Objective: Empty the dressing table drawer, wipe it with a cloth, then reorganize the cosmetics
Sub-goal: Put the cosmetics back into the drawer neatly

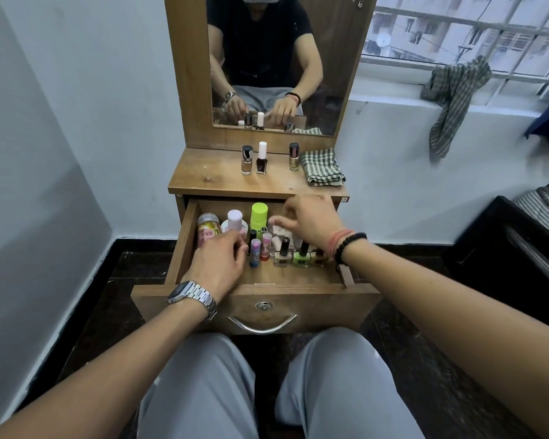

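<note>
Two loosely curled hands, left hand and right hand, grip nothing; three bottles stand above.

The wooden dressing table top carries three nail polish bottles in a row near the mirror: a black-capped clear one, a white-capped dark one, a gold one; just right of them lies a folded green checked cloth; below, the pulled-out drawer holds a green-capped bottle, a pink-capped bottle, a yellow jar and upright nail polishes.
</note>
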